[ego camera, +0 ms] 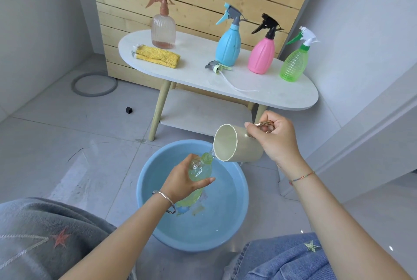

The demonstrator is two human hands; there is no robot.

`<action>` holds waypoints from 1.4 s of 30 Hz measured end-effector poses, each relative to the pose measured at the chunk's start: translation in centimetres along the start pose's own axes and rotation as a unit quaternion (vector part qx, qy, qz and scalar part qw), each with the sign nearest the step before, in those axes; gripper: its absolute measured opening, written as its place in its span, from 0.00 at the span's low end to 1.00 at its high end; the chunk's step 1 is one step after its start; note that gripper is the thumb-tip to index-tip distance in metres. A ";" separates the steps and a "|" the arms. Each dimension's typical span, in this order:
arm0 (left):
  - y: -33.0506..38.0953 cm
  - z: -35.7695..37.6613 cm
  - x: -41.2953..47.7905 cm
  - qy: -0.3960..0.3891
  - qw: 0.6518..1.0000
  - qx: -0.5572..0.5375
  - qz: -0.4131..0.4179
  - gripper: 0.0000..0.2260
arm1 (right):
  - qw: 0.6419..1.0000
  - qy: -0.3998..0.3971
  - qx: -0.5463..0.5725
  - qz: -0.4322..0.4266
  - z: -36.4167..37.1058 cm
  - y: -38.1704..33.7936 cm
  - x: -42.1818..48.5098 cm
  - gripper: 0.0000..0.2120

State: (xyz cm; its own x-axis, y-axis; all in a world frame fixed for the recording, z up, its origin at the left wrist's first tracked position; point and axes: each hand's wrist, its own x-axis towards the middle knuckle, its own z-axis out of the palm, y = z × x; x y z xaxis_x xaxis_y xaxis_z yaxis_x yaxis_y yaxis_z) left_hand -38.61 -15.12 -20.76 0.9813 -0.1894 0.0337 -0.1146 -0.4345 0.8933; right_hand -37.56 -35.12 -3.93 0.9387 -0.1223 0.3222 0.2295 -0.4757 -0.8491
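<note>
Head view puts me mid-fill: my left hand (182, 180) is wrapped round the green bottle (203, 168), held tilted over the blue basin (144, 180). A thin stream runs into its neck from the cream cup (239, 144), which my right hand (275, 137) grips by the handle. Next, I judge, comes levelling the cup before overflow, then fetching the loose sprayer top (215, 67) from the worktop (198, 63).
</note>
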 end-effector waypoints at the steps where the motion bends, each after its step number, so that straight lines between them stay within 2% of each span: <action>1: 0.0 0.0 0.0 0.000 1.000 0.001 0.000 0.28 | 1.000 0.000 -0.003 -0.003 0.0 0.0 0.0 0.21; 23: -0.1 0.6 -0.2 -0.010 1.000 0.008 -0.003 0.27 | 0.993 -0.017 -0.066 -0.099 0.7 -0.3 -0.1 0.21; 27: -0.1 0.7 -0.3 -0.010 1.000 0.013 -0.005 0.28 | 0.990 -0.024 -0.073 -0.119 0.9 -0.4 -0.1 0.18; 42: 0.0 0.9 -0.3 -0.008 1.000 0.004 -0.010 0.28 | 0.979 -0.074 -0.097 -0.162 1.3 -0.5 -0.3 0.17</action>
State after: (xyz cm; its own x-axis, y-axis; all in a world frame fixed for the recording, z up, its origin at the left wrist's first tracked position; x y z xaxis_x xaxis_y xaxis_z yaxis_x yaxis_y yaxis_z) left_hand -39.00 -15.79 -21.20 0.9808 -0.1947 0.0077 -0.0954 -0.4455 0.8902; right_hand -37.59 -33.74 -4.14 0.8546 0.1833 0.4858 0.4823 -0.6268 -0.6120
